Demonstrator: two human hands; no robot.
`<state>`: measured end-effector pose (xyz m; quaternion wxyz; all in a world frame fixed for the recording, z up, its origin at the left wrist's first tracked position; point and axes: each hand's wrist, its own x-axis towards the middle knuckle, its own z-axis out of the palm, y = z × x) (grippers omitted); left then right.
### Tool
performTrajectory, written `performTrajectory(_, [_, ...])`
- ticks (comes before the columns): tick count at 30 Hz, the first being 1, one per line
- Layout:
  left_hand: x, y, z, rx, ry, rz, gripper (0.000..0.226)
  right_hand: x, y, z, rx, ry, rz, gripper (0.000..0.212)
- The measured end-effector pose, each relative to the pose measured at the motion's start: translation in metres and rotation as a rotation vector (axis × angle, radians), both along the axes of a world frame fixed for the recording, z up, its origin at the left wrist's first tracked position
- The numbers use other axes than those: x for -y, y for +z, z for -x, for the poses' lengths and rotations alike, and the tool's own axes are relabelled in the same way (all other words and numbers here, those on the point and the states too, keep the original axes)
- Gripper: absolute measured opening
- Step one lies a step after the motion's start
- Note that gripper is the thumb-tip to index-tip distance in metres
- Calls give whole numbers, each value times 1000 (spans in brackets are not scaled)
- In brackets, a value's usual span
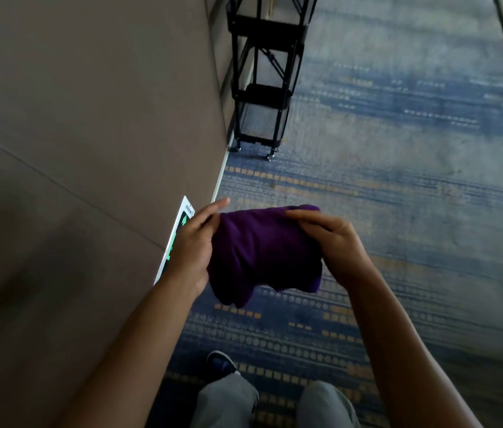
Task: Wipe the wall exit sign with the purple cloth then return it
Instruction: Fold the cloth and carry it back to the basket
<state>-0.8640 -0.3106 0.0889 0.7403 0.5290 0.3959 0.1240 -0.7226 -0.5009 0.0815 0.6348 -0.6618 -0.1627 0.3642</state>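
2 hands on the purple cloth, low beside the exit sign

2 of my hands grip the purple cloth [262, 251] between them, above the carpet [398, 211] and in front of my knees. My left hand [194, 242] closes on its left edge with the fingers stretched forward along the top; my right hand [330, 242] pinches the right edge, fingers curled over the fold. The cloth is bunched into a thick wad whose long axis runs left to right between my hands, with its loose lower corners hanging down toward me.

Just left of my left hand, the exit sign [179, 233] sits low on the brown wall [89, 134], near the skirting. It is a narrow white-framed panel with green markings, its long axis running along the wall; my left hand and wrist cover much of it, so I cannot read the markings.

Farther along the wall stands a black wheeled cart [262, 94] with mesh shelves, well apart from the cloth. My grey trouser legs [228, 403] and 1 shoe [220, 361] show at the bottom.
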Motion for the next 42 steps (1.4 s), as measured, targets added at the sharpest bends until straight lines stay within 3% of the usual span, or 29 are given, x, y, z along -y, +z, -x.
performTrajectory(7, [3, 76, -66, 126, -37, 130, 22, 15, 86, -67, 90, -78, -47, 41])
performTrajectory(10, [12, 91, -106, 138, -192, 45, 53, 21, 109, -111, 135, -126, -48, 34])
performTrajectory(12, [17, 98, -135, 152, -250, -80, 62, 24, 119, -145, 182, -83, -41, 33])
performTrajectory(16, [28, 117, -210, 242, -98, -125, 49, 28, 140, -226, 235, 68, -63, 62])
performTrajectory(21, [37, 147, -303, 347, -3, -99, 41, 22, 149, -324, 231, 79, -110, 75])
performTrajectory(27, [19, 154, -396, 348, 46, -60, 57, -3, 129, -415, -19, 171, -180, 52])
performTrajectory(30, [-3, 145, -437, 357, 75, 13, 55, -27, 120, -454, -115, 156, -222, 41])
performTrajectory(35, [-63, 121, -504, 415, 93, 73, 32, -92, 113, -535, -48, 58, -220, 28])
performTrajectory(42, [-181, 100, -610, 332, 81, -6, 58, -213, 111, -650, 4, 34, -121, 29])
